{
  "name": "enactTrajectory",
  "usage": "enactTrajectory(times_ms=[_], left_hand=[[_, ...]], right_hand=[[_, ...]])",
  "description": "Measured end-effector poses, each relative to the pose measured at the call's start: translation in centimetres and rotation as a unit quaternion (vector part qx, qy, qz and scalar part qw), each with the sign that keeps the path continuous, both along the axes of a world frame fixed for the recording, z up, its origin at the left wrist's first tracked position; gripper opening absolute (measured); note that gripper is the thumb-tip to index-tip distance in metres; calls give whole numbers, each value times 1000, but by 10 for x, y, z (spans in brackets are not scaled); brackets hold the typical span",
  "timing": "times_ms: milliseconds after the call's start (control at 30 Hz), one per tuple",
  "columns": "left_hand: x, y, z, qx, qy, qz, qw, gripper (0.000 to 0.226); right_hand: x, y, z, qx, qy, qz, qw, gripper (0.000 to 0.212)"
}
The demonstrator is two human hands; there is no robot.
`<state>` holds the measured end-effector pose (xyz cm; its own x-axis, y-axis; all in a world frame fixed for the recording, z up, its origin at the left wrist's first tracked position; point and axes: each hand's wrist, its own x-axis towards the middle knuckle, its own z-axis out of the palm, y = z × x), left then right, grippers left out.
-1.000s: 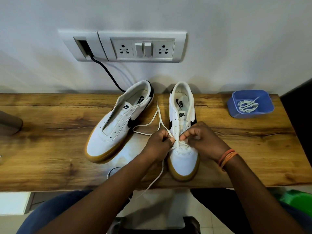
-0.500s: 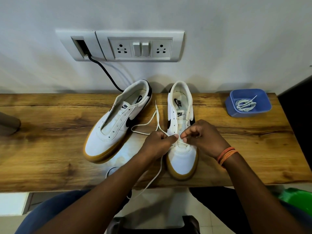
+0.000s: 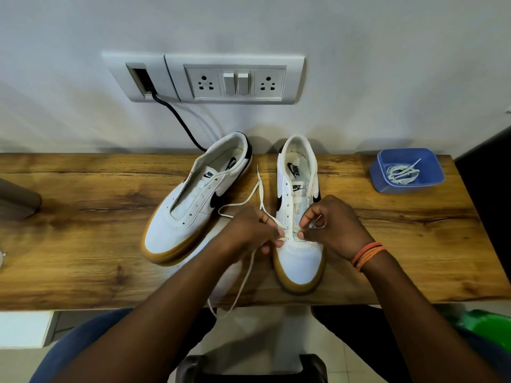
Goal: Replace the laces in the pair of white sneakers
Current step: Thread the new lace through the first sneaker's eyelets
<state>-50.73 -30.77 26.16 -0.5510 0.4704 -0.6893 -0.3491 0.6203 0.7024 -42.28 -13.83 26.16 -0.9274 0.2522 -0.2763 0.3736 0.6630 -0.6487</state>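
Two white sneakers with gum soles stand on the wooden table point(image 3: 83, 244). The left sneaker point(image 3: 193, 205) has bare eyelets and lies angled. The right sneaker point(image 3: 298, 217) points toward me. My left hand point(image 3: 254, 230) pinches a white lace point(image 3: 249, 200) at the lower eyelets of the right sneaker; one lace end loops across the table, the other hangs over the front edge. My right hand point(image 3: 331, 225) pinches the lace at the eyelets on the opposite side. My fingers hide the lowest eyelets.
A blue plastic tub point(image 3: 381, 178) at the table's back right holds a bundle of white laces point(image 3: 401, 172). A socket panel point(image 3: 235, 78) with a black cable point(image 3: 177, 120) is on the wall. A grey object point(image 3: 16, 203) sits at the left edge.
Both hands stay at the right sneaker's lower eyelets, fingers shifting slightly on the lace. The hanging lace end has swung a little. The view has dipped slightly.
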Motion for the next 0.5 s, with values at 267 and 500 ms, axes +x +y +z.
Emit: enactTrajectory(times_ms=[267,500], left_hand=[[-29,-25,56,128,-17,-1,992,17],[-43,-47,88,327,-66,112,936,31]], right_hand=[[-7,-25,13,-131,69,49,988,23],[-7,-59,7,43,69,157,984,43]])
